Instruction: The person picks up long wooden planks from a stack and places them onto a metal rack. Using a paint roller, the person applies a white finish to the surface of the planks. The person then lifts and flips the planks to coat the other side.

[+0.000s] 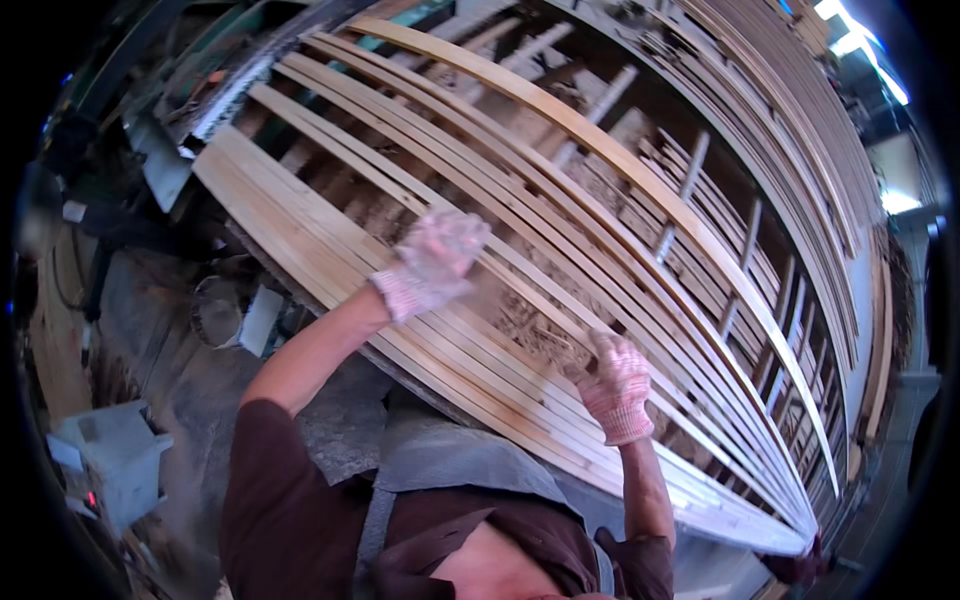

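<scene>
Long pale wooden strips (pixel 520 283) run from upper left to lower right in front of me. My left hand (pixel 435 262), in a whitish-pink knit glove, is over the nearer pair of strips. Motion smears its fingers, so its grip does not show. Farther right, my right hand (pixel 612 388) wears a similar glove. Its fingers curl over the same narrow strips, with the thumb on the near side. Closer to my body lie wider boards (pixel 300 215), side by side along the near edge.
A wide curved-looking board (pixel 560 112) lies beyond the strips, across metal rollers or bars (pixel 690 165). Long stacked boards (pixel 790 130) fill the far right. A grey metal box (pixel 115 460) stands at lower left, and a round container (pixel 217 312) is below the near edge. Wood shavings lie between strips.
</scene>
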Available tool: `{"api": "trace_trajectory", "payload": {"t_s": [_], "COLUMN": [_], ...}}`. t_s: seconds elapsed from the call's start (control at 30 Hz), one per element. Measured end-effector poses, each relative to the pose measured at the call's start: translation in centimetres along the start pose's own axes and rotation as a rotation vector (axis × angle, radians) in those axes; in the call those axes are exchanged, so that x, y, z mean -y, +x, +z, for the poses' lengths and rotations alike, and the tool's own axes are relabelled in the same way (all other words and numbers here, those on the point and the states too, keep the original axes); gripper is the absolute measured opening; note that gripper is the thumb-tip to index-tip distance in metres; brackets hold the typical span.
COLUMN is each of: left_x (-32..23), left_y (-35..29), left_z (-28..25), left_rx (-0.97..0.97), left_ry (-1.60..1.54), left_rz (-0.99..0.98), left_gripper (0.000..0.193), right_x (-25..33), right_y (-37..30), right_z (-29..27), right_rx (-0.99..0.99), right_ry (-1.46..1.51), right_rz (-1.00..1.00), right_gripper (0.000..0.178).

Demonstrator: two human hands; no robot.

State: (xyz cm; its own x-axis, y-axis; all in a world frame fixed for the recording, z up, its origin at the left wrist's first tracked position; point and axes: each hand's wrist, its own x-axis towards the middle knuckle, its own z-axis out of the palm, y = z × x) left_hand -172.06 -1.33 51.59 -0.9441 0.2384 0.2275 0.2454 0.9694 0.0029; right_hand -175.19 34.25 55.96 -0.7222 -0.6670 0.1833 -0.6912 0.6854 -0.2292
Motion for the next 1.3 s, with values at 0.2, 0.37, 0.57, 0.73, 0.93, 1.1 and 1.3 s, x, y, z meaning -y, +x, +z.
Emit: {"api": "trace_trajectory", "payload": {"t_s": [0.2,0.37,0.57,0.73,0.93,1.1,1.3], "left_x": [2.6,1.2,0.9,-0.9,-0.6,1.7,2.3], "left_y": [6.6,4.4,0.6,1.0,5.1,6.7,13.1], "left_z": [0.8,3.1,0.8,2.5,0.5,2.3,-0.3], "left_rx": [0.234,0.491,0.256,0.091,0.067,-0.147,0.421], "left_ry": [-0.023,-0.093,-0.280,-0.530,-0.357,-0.014,0.083], "left_rz": [0.077,0.025,0.070,0.092,-0.003,0.039,0.014], "left_gripper": [0.050,0.047,0.055,0.054,0.064,0.085,0.102], "right_x": [-2.8,-5.0,-2.0,-2.0,-3.9,-5.0,-5.1], "right_y": [3.5,0.0,-1.6,-1.6,2.2,10.2,11.7], "right_z": [4.5,4.9,3.5,1.5,-0.7,2.0,3.4], "right_rx": [0.174,0.204,0.348,0.397,0.339,0.123,0.226], "right_ry": [-0.105,-0.030,0.074,0.159,0.163,-0.179,-0.331], "right_rz": [0.179,0.142,0.229,0.270,0.243,0.143,0.237], "right_gripper": [0.060,0.054,0.054,0.048,0.055,0.088,0.084]}}
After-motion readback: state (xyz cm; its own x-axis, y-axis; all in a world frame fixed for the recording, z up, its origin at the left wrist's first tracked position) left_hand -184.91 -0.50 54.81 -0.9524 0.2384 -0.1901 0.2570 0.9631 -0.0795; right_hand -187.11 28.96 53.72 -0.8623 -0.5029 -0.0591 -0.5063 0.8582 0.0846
